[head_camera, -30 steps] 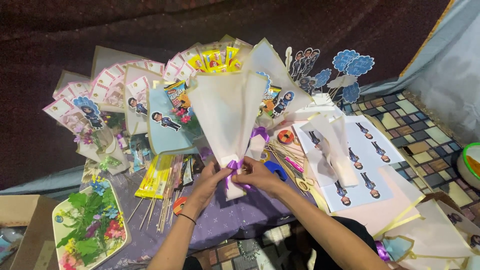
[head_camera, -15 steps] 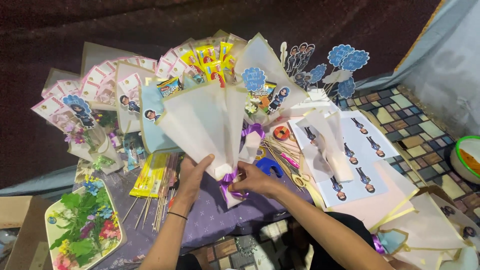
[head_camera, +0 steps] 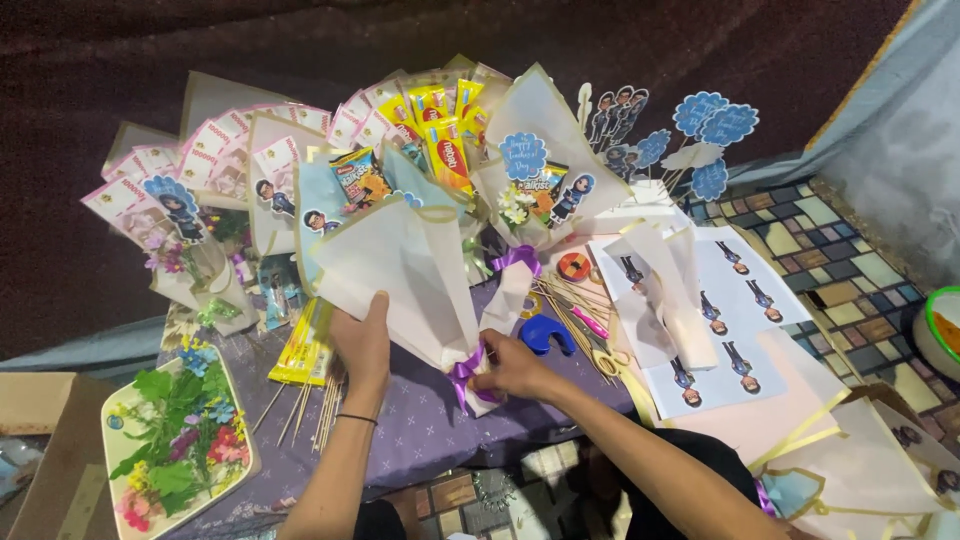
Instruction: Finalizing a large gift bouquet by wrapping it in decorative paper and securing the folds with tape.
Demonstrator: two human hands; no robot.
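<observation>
I see my left hand (head_camera: 362, 345) laid flat, fingers spread, against the matte cream paper cone of the bouquet (head_camera: 410, 275) on the purple dotted cloth (head_camera: 420, 430). My right hand (head_camera: 512, 366) pinches the glossy purple ribbon (head_camera: 463, 372) at its narrow base.

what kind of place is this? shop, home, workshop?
Probably a home or small-stall craft bench for making gift bouquets, not a factory. The left hand steadies a paper-wrapped bouquet while the right hand is at its purple ribbon; sheets of cut-out figures and scissors lie nearby.
</observation>
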